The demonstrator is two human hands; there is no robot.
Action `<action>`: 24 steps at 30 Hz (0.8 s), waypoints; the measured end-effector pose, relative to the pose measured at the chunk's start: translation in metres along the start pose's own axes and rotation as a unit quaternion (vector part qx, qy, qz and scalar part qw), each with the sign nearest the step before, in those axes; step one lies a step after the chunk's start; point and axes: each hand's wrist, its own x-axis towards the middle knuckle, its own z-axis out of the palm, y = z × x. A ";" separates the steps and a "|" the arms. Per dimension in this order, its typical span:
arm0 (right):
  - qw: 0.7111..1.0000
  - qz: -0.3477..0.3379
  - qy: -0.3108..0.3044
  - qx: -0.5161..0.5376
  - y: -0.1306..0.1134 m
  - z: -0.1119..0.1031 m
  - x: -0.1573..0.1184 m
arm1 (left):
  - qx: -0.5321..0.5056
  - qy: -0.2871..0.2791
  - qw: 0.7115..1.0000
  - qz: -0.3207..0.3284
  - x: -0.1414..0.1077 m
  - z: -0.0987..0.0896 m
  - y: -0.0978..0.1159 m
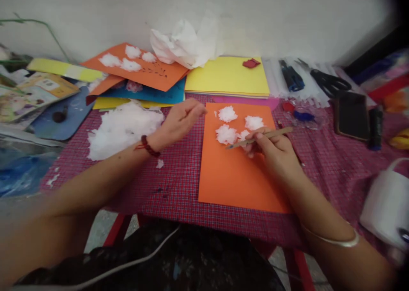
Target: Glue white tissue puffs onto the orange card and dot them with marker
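My right hand (pixel 271 150) is closed around a thin paintbrush (pixel 283 131) with a wooden-looking handle. Its dark bluish tip points left, just below the white tufts, over an orange sheet (pixel 231 180). Several fluffy white paper tufts (pixel 226 134) sit on the upper half of that sheet; my fingers partly cover one. Beside the sheet's upper left edge is my left hand (pixel 183 119), its fingers curled together and nothing visible in them. A large pile of torn white tissue (pixel 126 127) lies left of that hand.
Behind are decorated orange paper (pixel 153 71), a yellow paper stack (pixel 226 78) and crumpled white tissue (pixel 188 41). At right lie scissors (pixel 329 80), a phone (pixel 351 115), a dark marker (pixel 375 127), a paint palette (pixel 303 115) and a white device (pixel 388 203). Booklets (pixel 38 93) lie left.
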 end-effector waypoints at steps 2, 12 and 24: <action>1.000 0.017 0.009 -0.015 0.001 0.000 -0.002 | -0.006 0.053 0.998 -0.031 0.005 -0.043 -0.002; 0.977 0.183 0.084 0.069 -0.011 0.008 -0.007 | 0.072 0.067 0.975 -0.201 -0.034 -0.175 -0.034; 0.979 0.202 0.020 0.007 -0.003 0.015 -0.012 | 0.328 -0.044 0.942 -0.063 -0.028 -0.124 -0.057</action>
